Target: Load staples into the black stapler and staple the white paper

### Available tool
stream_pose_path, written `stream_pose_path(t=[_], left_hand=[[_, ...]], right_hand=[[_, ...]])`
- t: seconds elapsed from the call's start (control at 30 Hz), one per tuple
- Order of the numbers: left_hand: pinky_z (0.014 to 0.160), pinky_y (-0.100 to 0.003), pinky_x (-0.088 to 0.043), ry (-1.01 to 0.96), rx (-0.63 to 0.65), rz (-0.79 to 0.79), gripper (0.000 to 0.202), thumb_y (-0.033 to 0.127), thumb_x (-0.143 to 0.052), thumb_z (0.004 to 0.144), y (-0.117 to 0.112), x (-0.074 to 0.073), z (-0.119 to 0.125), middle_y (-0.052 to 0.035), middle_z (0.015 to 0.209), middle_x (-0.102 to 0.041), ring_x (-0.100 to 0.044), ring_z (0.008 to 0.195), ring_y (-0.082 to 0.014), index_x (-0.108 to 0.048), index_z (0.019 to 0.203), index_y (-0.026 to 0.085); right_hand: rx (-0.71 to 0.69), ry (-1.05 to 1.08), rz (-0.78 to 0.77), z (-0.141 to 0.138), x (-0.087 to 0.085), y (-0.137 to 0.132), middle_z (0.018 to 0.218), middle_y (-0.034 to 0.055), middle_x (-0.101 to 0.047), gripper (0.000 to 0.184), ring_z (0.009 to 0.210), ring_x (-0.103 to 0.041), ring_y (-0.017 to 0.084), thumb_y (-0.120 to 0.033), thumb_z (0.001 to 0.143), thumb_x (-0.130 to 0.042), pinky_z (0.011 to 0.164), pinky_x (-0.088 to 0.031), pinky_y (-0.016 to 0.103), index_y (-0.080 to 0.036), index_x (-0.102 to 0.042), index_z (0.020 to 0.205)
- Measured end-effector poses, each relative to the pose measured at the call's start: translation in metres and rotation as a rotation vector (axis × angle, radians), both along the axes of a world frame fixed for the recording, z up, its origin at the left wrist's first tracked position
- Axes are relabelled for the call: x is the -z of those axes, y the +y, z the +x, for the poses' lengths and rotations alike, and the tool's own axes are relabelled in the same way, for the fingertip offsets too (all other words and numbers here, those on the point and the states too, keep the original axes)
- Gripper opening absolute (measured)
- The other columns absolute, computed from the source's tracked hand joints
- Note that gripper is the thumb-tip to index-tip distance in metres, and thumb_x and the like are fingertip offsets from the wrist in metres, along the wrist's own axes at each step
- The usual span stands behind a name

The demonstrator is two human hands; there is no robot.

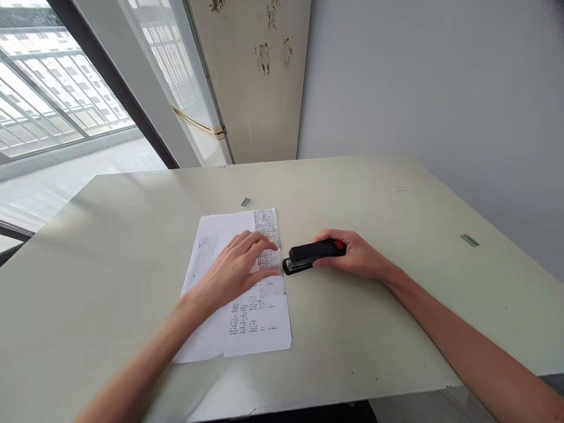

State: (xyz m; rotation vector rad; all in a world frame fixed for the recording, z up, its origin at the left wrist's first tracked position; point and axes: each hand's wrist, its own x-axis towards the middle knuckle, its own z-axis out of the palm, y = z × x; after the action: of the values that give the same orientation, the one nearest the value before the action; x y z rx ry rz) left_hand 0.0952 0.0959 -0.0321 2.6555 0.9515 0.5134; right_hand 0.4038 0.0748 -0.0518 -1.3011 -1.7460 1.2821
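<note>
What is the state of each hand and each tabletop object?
Left hand: fingers spread, over the papers
Right hand: closed around the stapler
Stapler: held, slightly open at the front
Papers: flat, partly printed
Far gray strip: lying flat
Right gray strip: lying flat

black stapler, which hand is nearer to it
Right. The right hand grips the rear of the black stapler, by its red part; the left hand is over the papers, its fingertips close to the stapler's front end.

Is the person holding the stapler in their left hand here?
No, the right hand grips the black stapler, while the left hand is over the papers with nothing in it.
</note>
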Motion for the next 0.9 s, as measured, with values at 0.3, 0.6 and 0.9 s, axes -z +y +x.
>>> stream_pose_path(t=[0.3,0.6,0.9], left_hand=[[0.123,-0.063,-0.037,0.219,0.039,-0.008,0.110,0.078,-0.066,0.087,-0.109,0.003,-0.062,-0.0102,0.173,-0.029,-0.027,0.159,-0.0428,-0.016,0.172,0.029],[0.122,-0.056,-0.044,0.264,0.041,0.044,0.068,0.036,-0.053,0.104,-0.150,-0.004,-0.065,0.0015,0.171,-0.034,-0.033,0.158,-0.0358,-0.030,0.168,0.036],[0.125,-0.054,-0.041,0.092,-0.027,0.025,0.080,0.003,-0.038,0.098,-0.153,0.001,-0.048,-0.0001,0.170,-0.038,-0.035,0.157,-0.0299,-0.024,0.170,0.033]], right_hand=[[-0.038,-0.050,-0.014,0.005,-0.006,-0.002,0.098,0.0027,-0.070,0.038,0.087,-0.062,0.023,-0.055,0.079,-0.084,0.077,-0.050,0.036,-0.027,-0.071,0.101],[-0.128,-0.124,-0.041,0.018,-0.012,0.007,0.102,0.0044,-0.076,0.036,0.091,-0.067,0.027,-0.052,0.075,-0.087,0.075,-0.053,0.039,-0.028,-0.073,0.097],[-0.190,-0.118,-0.100,0.021,-0.019,0.007,0.109,0.0054,-0.078,0.035,0.098,-0.070,0.029,-0.048,0.074,-0.090,0.082,-0.056,0.042,-0.027,-0.073,0.097]])
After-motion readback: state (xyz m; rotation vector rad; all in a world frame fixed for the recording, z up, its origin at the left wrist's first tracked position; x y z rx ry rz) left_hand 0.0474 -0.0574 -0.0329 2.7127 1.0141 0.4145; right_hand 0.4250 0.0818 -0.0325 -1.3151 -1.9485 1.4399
